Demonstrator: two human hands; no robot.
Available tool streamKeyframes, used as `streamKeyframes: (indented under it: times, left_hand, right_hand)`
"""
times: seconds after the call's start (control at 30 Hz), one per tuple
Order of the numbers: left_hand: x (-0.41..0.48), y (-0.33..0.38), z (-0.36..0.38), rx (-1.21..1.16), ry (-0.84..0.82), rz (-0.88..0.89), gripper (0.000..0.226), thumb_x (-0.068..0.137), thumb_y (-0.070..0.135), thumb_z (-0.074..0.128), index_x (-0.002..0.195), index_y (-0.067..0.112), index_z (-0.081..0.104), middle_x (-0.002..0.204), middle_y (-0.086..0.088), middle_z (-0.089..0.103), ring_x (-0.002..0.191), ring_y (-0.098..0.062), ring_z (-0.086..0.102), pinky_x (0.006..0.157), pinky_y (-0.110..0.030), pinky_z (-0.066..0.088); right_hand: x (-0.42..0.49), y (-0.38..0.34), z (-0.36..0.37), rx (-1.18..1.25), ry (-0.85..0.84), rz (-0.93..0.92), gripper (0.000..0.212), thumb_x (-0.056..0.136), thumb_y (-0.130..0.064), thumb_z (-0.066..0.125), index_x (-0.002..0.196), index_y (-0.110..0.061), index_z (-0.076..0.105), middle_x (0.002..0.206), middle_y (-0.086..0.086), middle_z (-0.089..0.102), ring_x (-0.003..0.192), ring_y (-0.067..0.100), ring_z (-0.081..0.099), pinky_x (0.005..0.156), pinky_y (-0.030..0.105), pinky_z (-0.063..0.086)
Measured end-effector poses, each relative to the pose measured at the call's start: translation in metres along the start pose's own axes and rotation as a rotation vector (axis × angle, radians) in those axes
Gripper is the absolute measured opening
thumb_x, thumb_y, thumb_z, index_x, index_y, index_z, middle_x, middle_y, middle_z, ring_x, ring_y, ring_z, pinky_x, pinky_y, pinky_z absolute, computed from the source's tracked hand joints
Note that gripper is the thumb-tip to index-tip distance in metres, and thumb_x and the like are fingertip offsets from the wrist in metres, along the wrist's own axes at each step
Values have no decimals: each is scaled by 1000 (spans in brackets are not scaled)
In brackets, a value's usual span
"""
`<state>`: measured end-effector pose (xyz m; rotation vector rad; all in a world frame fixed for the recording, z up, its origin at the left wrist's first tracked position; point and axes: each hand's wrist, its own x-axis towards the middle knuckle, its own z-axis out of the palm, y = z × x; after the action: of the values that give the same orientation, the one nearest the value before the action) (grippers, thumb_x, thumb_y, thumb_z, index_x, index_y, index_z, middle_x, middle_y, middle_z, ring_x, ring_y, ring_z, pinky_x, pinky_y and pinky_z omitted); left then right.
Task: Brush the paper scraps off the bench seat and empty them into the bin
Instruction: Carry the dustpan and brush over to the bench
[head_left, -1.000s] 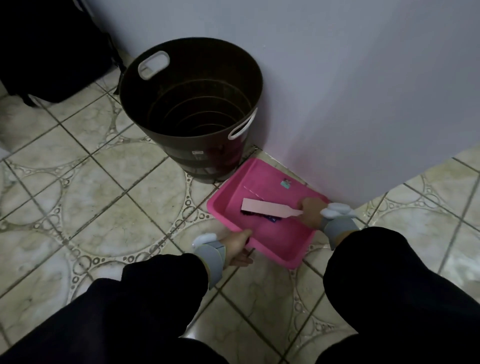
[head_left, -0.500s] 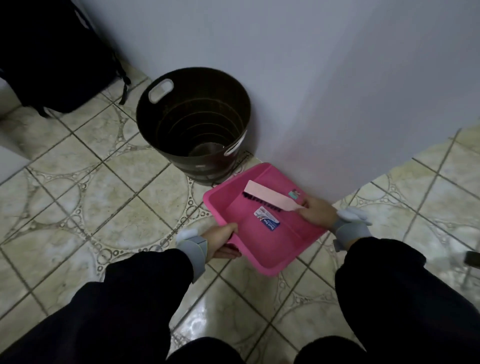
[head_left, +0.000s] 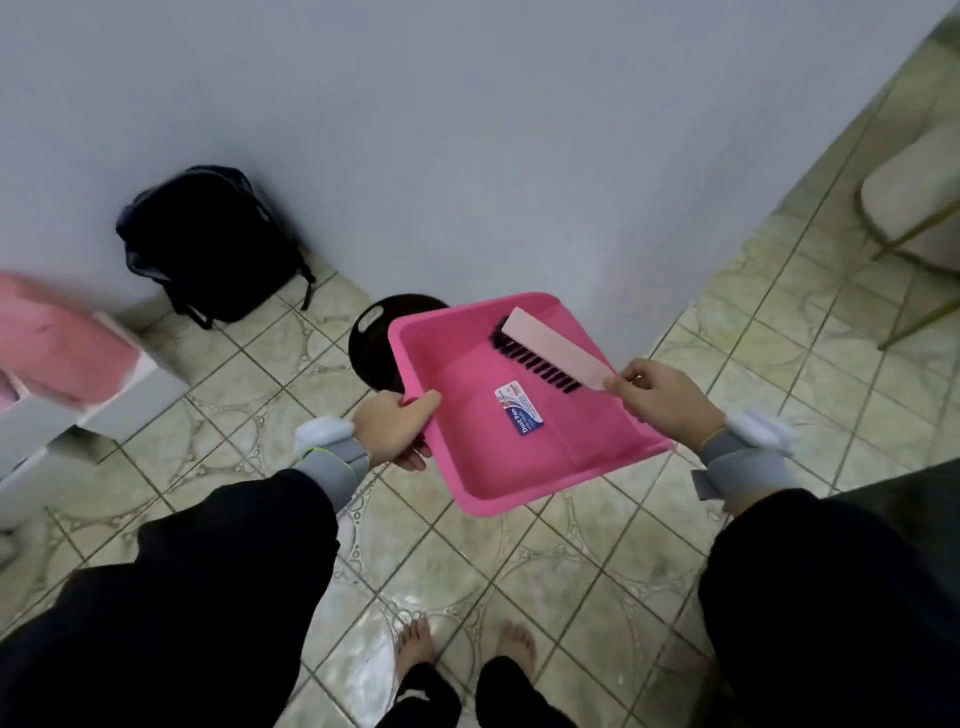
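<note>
Pan is up off the floor now. A second ago the dustpan (head_left: 519, 457) sat on the tiles beside the bin (head_left: 370, 340). Now it is held in the air, and its far-left corner covers most of the bin. The view is much higher: the bin looks small, and the bare feet (head_left: 415, 644) show near centre on the tile floor (head_left: 519, 571). The brush (head_left: 550, 348) has gone from mid-pan to the far-right part of the pan.

Left hand (head_left: 395, 431): grips the pan's left rim, thumb on top over the edge, fingers curled underneath.

Right hand (head_left: 665, 400): pinches the near end of the brush at the pan's right rim. The brush lies diagonally, far-left to near-right. Its pale back is up and the black bristles are against the pan floor.

The label (head_left: 519, 414) is stuck on the pan floor, just near-side of the bristles.

The bin stands on the floor against the grey wall (head_left: 467, 156). Only its left rim and one handle slot are visible past the pan.

Both wrists carry grey bands with white pieces on them, over dark sleeves.

Elsewhere:
- A black backpack (head_left: 213, 244) leans on the wall, left of the bin.
- A white bench (head_left: 130, 384) with a pink pad (head_left: 57, 338) sits at the left edge, blurred.
- A pale chair (head_left: 914, 192) is far right, past the wall corner.
</note>
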<state>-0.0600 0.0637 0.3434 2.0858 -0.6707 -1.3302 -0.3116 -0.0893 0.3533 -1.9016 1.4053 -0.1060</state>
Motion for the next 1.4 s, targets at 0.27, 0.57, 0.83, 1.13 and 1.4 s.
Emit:
streamKeyframes:
  times: [0.27, 0.57, 0.83, 1.13, 1.4]
  left_hand:
    - [-87, 44, -24, 215, 8, 252, 45, 91, 30, 47, 63, -1, 64, 63, -19, 70, 44, -27, 62, 45, -29, 54]
    - [-115, 55, -13, 360, -156, 352, 47, 92, 30, 48, 66, -6, 63, 45, -10, 63, 47, -31, 63, 54, -40, 57]
    - [-179, 95, 115, 641, -385, 556, 41, 93, 30, 49, 59, 7, 57, 38, 2, 59, 40, -22, 61, 45, -27, 52]
    - [-308, 109, 340, 901, -686, 820, 40, 91, 28, 50, 60, 5, 58, 38, -2, 59, 46, -28, 64, 50, -30, 53]
    - [-470, 70, 550, 1042, -918, 1010, 42, 91, 31, 53, 63, 1, 61, 45, -3, 62, 43, -19, 63, 43, -25, 53]
  right_hand:
    - [-95, -22, -41, 198, 174, 6, 29, 88, -37, 59, 68, -17, 50, 63, 6, 56, 62, 23, 49, 66, 35, 41]
    - [-211, 10, -34, 284, 387, 193, 26, 89, -34, 59, 70, -17, 53, 66, 4, 58, 62, 20, 50, 63, 31, 40]
    - [-363, 96, -58, 372, 662, 430, 26, 88, -33, 60, 74, -10, 58, 68, 6, 61, 63, 17, 50, 63, 31, 38]
    - [-578, 233, -79, 481, 944, 707, 28, 88, -30, 60, 65, -17, 52, 60, -2, 51, 56, 10, 42, 54, 18, 34]
    - [-778, 346, -85, 557, 1176, 929, 28, 87, -34, 61, 66, -17, 54, 62, 2, 55, 58, 14, 46, 60, 29, 37]
